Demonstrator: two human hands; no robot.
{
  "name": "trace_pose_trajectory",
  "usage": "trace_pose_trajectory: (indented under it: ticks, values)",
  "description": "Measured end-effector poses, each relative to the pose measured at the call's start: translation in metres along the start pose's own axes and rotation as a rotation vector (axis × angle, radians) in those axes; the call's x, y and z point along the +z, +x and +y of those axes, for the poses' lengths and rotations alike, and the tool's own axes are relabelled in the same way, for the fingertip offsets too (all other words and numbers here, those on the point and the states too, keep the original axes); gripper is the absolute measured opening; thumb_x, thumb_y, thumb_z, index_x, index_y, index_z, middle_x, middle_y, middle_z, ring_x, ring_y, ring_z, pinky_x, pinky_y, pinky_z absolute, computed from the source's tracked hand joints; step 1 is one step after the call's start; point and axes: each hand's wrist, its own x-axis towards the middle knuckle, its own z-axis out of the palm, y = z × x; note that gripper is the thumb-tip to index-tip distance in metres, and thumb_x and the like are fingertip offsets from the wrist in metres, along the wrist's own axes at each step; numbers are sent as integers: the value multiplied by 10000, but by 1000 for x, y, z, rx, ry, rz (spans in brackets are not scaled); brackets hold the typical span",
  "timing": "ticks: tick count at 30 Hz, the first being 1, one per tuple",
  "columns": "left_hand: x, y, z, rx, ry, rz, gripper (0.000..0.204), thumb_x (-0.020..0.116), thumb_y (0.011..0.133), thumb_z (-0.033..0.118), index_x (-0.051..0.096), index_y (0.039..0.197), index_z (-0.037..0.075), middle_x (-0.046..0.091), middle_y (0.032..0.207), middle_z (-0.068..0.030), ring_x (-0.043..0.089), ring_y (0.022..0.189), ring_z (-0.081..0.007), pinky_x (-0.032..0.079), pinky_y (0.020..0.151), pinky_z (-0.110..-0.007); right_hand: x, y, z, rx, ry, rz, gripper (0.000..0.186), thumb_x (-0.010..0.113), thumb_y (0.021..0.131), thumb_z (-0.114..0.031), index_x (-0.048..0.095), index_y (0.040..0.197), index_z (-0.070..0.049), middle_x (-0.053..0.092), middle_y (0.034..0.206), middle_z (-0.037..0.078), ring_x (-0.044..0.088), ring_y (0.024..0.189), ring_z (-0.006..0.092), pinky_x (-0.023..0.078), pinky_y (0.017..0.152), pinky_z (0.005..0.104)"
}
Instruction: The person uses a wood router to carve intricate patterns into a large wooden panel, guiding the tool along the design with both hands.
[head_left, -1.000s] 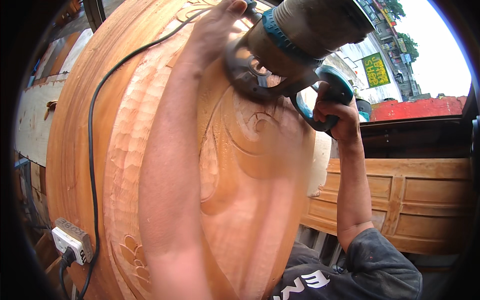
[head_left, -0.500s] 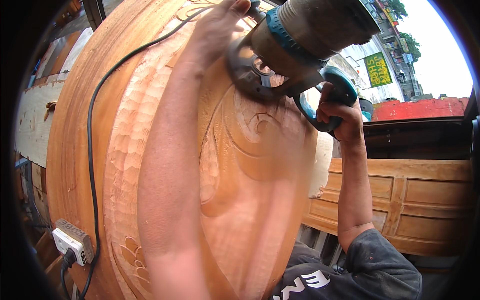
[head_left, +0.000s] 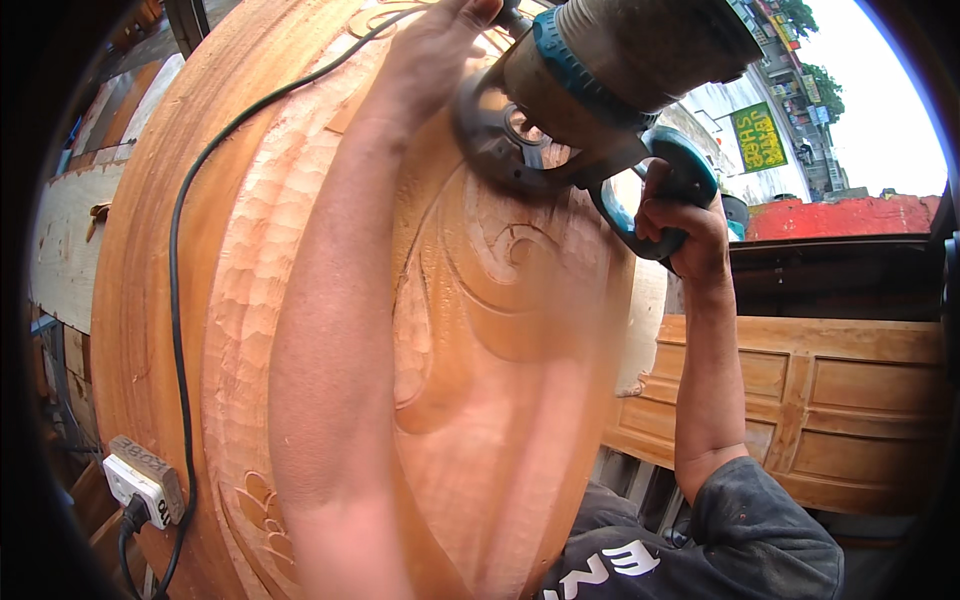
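Note:
A router [head_left: 580, 100] with a dark body and a teal collar stands with its black round base on a carved wooden panel [head_left: 500, 420]. My right hand [head_left: 688, 222] is closed round its teal loop handle at the right. At the upper edge my left hand [head_left: 435, 55] is wrapped about the router's other side, by a dark knob; its fingertips are partly out of view. Scroll and leaf shapes are cut into the panel under and in front of the base. The router bit cannot be made out.
A black cord [head_left: 178, 290] runs down the panel's left side. A white socket block [head_left: 138, 488] with a plug in it sits at the lower left edge. Behind my right arm lies a panelled wooden door [head_left: 830, 400]. A red wall [head_left: 840, 217] stands beyond.
Both hands keep their hold on the router. The panel and cord appear shifted very slightly left in view; the router has barely moved.

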Motion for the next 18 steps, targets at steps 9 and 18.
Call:
trace_pose_trajectory:
  ticks: [9,18]
  values:
    - [1,2,-6,62,-11,-3,581,528,1063,527,601,1419,73,694,1252,-66,607,1185,-175,501,986,-363,-3,3,-1,-1,9,-18,399,689,675,67,652,1072,54,607,799,100,572,550,191,454,533,315]
    - [2,1,-2,18,-27,-25,555,524,1063,528,605,1427,117,696,1259,-48,618,1180,-164,523,933,-360,-4,1,1,21,22,10,421,682,693,61,655,1112,41,604,880,102,568,572,189,466,544,320]
